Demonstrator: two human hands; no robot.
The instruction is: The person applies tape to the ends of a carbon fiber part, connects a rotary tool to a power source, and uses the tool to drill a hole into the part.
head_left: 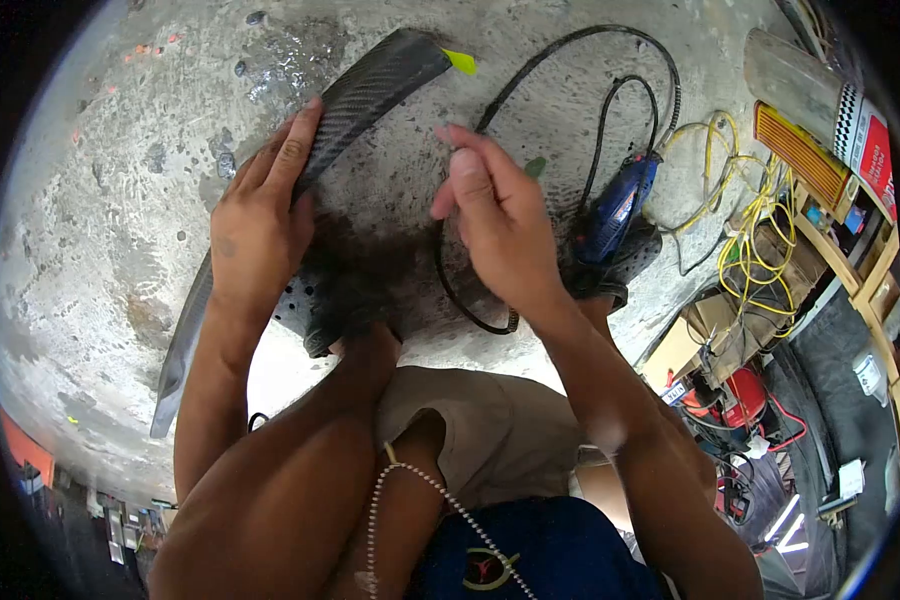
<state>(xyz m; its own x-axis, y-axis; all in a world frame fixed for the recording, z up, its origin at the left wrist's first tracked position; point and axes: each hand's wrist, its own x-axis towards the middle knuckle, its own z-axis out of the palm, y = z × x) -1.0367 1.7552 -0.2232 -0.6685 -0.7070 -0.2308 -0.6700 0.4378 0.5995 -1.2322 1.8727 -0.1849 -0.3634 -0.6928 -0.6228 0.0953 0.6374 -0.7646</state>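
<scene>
A long curved carbon-fibre strip [370, 95] lies on the concrete floor, its far end bearing a piece of yellow-green tape [460, 62]. My left hand [260, 215] grips it near the middle, fingers over the top and thumb along the near side. To the right of the strip, my right hand [505, 215] hovers above the floor with its fingers apart, and nothing shows in it. A blue power tool [620, 210] rests beside my right shoe, and a black cable or flexible shaft [590, 32] loops around behind my right hand.
My dark perforated shoes [355, 290] stand on the floor below my hands. On the right lie a tangled yellow cord [760, 260], a wooden frame [870, 280], cardboard [675, 350] and a red machine [740, 398]. A small green leaf-like piece [535, 167] is near my right hand.
</scene>
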